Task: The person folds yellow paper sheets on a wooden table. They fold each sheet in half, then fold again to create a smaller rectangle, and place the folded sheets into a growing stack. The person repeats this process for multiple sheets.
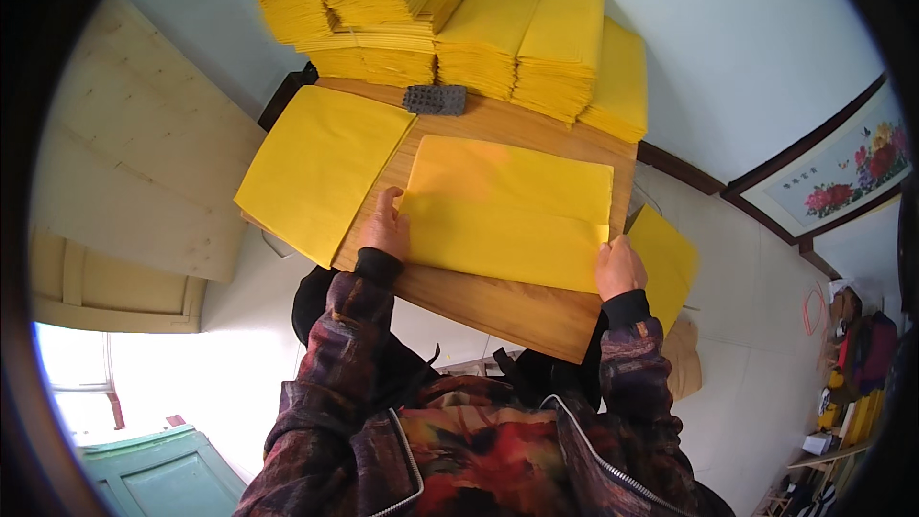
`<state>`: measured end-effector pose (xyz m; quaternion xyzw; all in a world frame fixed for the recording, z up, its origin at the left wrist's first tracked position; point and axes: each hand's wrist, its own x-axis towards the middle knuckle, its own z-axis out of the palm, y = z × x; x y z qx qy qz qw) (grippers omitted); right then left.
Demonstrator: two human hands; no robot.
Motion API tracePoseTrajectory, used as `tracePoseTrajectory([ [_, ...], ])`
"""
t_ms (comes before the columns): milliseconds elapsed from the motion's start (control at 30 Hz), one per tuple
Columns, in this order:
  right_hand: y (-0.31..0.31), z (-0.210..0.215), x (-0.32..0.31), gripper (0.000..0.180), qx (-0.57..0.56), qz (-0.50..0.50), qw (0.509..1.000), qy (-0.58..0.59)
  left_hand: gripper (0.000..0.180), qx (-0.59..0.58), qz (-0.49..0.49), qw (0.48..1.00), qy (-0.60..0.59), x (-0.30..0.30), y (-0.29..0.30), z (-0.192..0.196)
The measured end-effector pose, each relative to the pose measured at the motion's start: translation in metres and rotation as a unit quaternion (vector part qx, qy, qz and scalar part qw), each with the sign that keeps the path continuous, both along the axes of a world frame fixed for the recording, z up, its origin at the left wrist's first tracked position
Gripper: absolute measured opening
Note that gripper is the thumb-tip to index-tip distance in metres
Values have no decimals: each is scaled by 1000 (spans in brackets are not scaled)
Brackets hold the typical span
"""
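Note:
A folded yellow paper sheet lies across the middle of the wooden table, with a crease or layer edge running along its lower half. My left hand grips its left edge, fingers bent and the thumb near the paper. At the lower right corner, my right hand is closed on the same paper, with the fingertips partly hidden. Left of my left hand is a flat stack of yellow paper, overhanging the table's left side.
Tall bundles of folded yellow paper line the table's far side. A dark grey textured block sits before them. More yellow paper is beyond the table's right edge. A wooden board leans at left; a framed flower picture stands at right.

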<state>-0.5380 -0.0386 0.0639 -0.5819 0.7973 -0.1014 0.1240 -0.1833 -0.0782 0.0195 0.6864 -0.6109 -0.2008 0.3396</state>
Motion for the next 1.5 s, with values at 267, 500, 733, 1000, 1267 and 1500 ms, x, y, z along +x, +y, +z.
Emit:
tracePoseTrajectory([
  [267,-3,0,1,25,11,3,1000,20,41,52,45,998,-12,-10,2,14],
  [500,-4,-8,0,27,5,1,1000,30,38,39,64,997,-4,-8,-1,1],
  [733,-4,-15,-3,29,2,-20,1000,25,37,-18,52,998,-26,0,-5,-12],
  [1000,-2,-2,1,26,2,-12,1000,5,34,-31,41,998,-38,-4,-2,0],
  [1267,-3,-3,1,29,12,-27,1000,-6,33,-16,50,998,-39,-4,-2,1],
  [1500,-3,1,2,29,26,-24,999,-6,33,-1,50,998,-37,-3,-3,-2],
])
